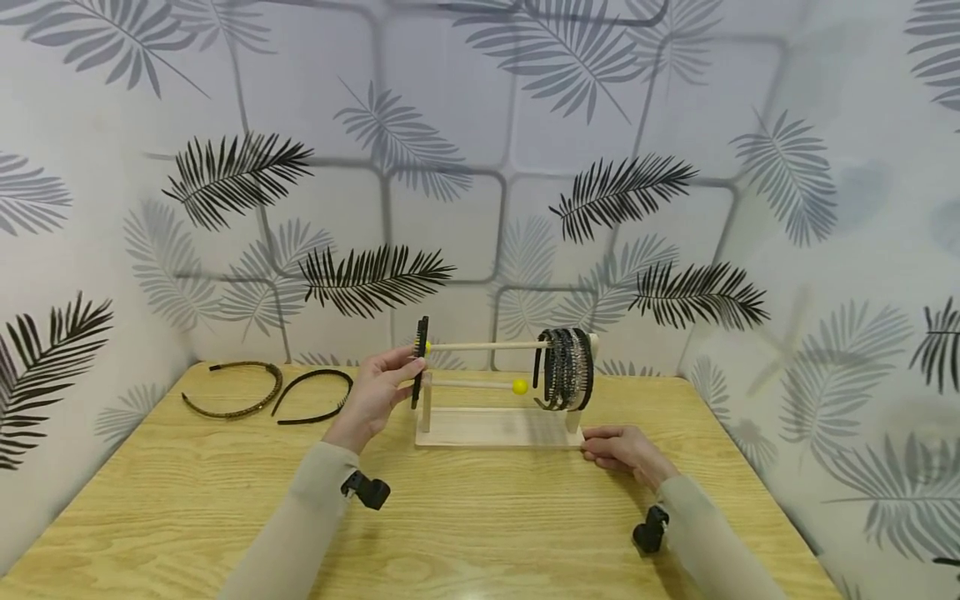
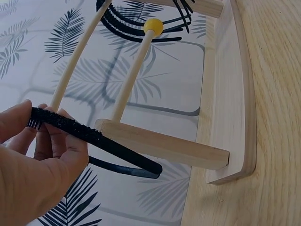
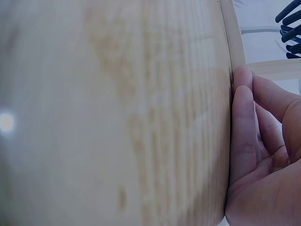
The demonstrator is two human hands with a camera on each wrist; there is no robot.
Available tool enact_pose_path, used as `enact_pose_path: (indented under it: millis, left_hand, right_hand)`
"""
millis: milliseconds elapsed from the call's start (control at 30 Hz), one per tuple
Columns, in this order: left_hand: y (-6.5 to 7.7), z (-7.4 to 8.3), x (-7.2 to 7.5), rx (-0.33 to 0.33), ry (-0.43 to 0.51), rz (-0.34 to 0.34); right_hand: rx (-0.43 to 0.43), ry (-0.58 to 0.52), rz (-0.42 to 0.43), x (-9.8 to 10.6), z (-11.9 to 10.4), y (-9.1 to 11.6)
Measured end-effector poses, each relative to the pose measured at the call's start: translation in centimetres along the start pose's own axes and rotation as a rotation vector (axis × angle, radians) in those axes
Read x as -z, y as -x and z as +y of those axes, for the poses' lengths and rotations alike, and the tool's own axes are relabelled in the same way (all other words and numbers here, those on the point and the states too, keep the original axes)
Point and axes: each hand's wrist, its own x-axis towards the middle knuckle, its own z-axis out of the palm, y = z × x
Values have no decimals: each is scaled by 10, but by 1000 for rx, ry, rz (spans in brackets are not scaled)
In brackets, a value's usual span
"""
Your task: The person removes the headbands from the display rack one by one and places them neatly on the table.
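Note:
At the left of a wooden headband stand (image 1: 495,429), my left hand (image 1: 369,402) pinches a black headband (image 2: 99,134) with a textured top and small comb teeth. This headband is upright at the upper rod's (image 1: 487,345) left end, where a yellow ball shows behind it. In the left wrist view the fingers partly cover that rod end. My right hand (image 1: 626,452) holds the front right corner of the stand's base, thumb and fingertips at its edge. Several dark and beaded headbands (image 1: 567,371) hang together at the right end of the upper rod.
A lower rod ends in a yellow ball (image 1: 521,387). On the wooden table (image 1: 465,517), a brown-gold headband (image 1: 276,389) and a thin black headband (image 1: 348,385) lie to the left. A leaf-patterned backdrop (image 1: 450,217) stands behind and beside the table.

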Motion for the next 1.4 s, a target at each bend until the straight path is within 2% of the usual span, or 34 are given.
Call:
enact_pose_path:
  millis: [267, 400, 567, 900, 1400]
  left_hand:
    - [-1, -1, 6, 4, 19, 59]
    - [-3, -1, 11, 10, 16, 90]
    - [-7, -8, 17, 33, -44, 94]
    - [-22, -31, 23, 84, -137, 118]
    - [-39, -52, 19, 49, -327, 135]
  right_hand:
    - [-2, 8, -8, 2, 0, -1]
    - [-10, 10, 18, 1, -1, -1]
    - [-8, 6, 30, 0, -1, -1]
    - [15, 21, -10, 2, -1, 0]
    - [-12, 0, 22, 1, 1, -2]
